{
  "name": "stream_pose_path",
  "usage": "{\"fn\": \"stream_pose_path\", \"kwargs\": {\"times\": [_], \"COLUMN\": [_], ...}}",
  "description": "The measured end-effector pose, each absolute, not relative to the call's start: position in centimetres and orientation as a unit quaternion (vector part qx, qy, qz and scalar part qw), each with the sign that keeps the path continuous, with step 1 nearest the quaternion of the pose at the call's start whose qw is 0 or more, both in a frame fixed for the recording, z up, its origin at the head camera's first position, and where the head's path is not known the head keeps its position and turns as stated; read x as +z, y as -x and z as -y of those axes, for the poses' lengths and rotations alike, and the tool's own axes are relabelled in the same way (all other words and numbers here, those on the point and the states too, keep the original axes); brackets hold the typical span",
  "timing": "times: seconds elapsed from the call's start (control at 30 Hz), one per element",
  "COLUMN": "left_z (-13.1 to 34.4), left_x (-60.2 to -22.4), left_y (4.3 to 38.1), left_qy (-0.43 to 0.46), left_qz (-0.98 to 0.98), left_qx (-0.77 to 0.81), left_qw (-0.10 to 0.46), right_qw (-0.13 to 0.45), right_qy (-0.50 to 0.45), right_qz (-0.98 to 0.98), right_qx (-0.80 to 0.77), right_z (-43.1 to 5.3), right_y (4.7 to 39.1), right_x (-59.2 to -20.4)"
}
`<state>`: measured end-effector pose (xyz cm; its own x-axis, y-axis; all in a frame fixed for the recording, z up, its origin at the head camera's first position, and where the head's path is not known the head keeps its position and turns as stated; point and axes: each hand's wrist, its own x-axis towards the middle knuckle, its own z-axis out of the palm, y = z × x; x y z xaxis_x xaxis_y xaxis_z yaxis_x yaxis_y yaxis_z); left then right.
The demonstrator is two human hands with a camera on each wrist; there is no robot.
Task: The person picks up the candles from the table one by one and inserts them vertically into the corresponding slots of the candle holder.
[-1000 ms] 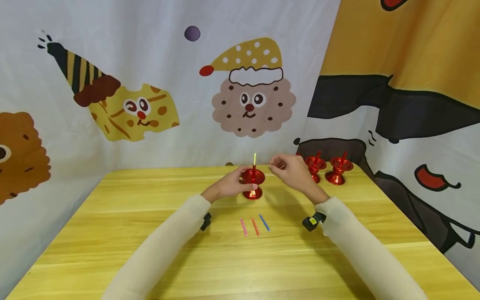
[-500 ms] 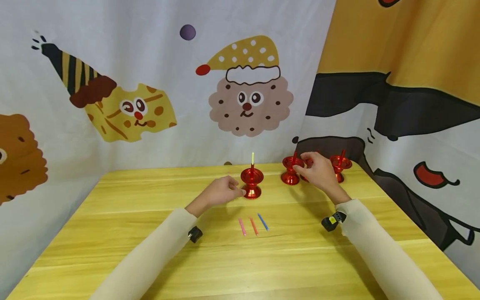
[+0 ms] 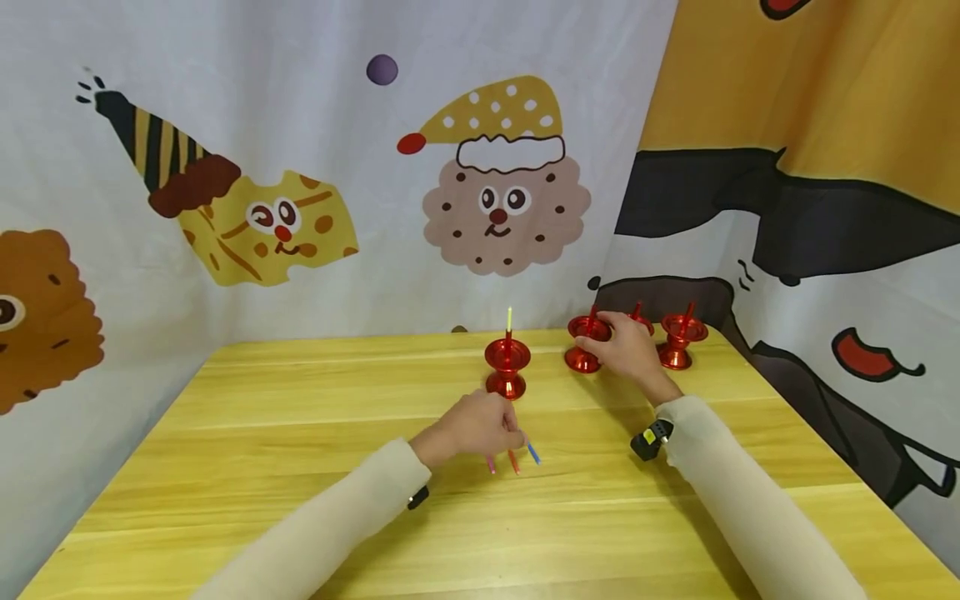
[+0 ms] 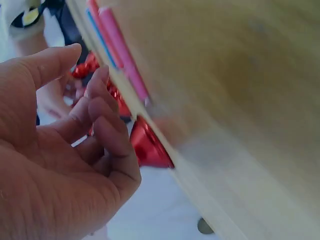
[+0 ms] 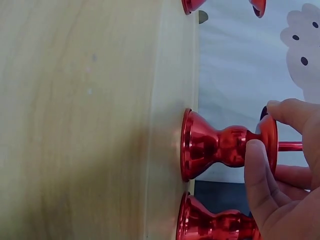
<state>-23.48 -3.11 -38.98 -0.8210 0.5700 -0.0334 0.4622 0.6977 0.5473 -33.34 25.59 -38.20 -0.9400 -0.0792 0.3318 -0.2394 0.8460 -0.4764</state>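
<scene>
My right hand (image 3: 628,348) pinches the upper dish of a red metal candle holder (image 5: 205,145) with thumb and fingers; its base stands close to the table's back edge. Left of that, another red candle holder (image 3: 507,358) stands upright with a thin yellow candle (image 3: 510,319) on top. Over the middle of the table is my left hand (image 3: 480,423), fingers loosely bent and nothing between thumb and fingertips in the left wrist view. Right under its fingers lie a pink candle (image 4: 120,45), a red candle (image 3: 513,463) and a blue candle (image 3: 533,454).
Two more red candle holders stand to the right, one half hidden (image 3: 642,320) behind my right hand and one in full view (image 3: 683,330). A cartoon-printed curtain (image 3: 315,108) hangs behind the wooden table (image 3: 262,417).
My left hand has let go of the holder with the yellow candle and come nearer over the loose candles. My right hand has moved right, away from that candle, and taken hold of another holder.
</scene>
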Motion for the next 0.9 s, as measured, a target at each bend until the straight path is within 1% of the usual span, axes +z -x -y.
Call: {"fn": "stream_pose_path", "kwargs": {"times": [0.13, 0.3, 0.57, 0.77, 0.9], "left_z": [1.9, 0.9, 0.2, 0.3, 0.3], "left_x": [-39.4, -39.7, -39.4, -39.3, -39.2], "left_y": [22.8, 22.6, 22.4, 22.5, 22.5], "left_qy": [-0.269, -0.275, -0.273, -0.280, -0.289], "left_qz": [-0.929, -0.933, -0.933, -0.930, -0.926], "left_qx": [0.236, 0.218, 0.211, 0.216, 0.220], "left_qw": [0.094, 0.086, 0.102, 0.101, 0.104], "right_qw": [0.147, 0.136, 0.101, 0.107, 0.098], "right_qy": [-0.081, -0.083, -0.093, -0.110, -0.115], "right_qz": [0.949, 0.950, 0.947, 0.949, 0.946], "right_qx": [0.267, 0.267, 0.290, 0.276, 0.285], "right_z": [-25.5, -25.5, -25.8, -26.1, -26.3], "right_y": [33.2, 33.1, 32.7, 32.1, 31.6], "right_x": [-38.1, -38.0, -37.9, -37.8, -37.7]}}
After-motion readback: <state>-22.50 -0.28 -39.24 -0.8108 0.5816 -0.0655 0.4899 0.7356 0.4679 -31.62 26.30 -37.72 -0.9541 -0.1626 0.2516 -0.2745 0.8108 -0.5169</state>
